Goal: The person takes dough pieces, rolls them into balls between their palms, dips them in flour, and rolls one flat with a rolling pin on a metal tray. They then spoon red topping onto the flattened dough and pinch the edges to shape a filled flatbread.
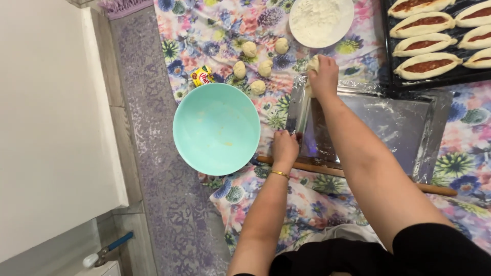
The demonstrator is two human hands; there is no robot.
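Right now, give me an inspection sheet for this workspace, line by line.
Surface: floral cloth under a floured, foil-covered board.
Job's things: dough ball under right hand; five more dough balls loose on the cloth; rolling pin; flour plate.
Clutter: empty turquoise bowl; small yellow packet.
Grips: right hand pressing dough; left hand on the board's edge by the pin.
Cables: nothing seen.
Surroundings: dark tray of filled boat-shaped pastries; purple rug; white cabinet.

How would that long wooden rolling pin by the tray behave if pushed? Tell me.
The rolling pin is round and thin, so it would probably roll easily. It looks stiff and light. The soft cloth under it, and the left hand beside it, might slow it.
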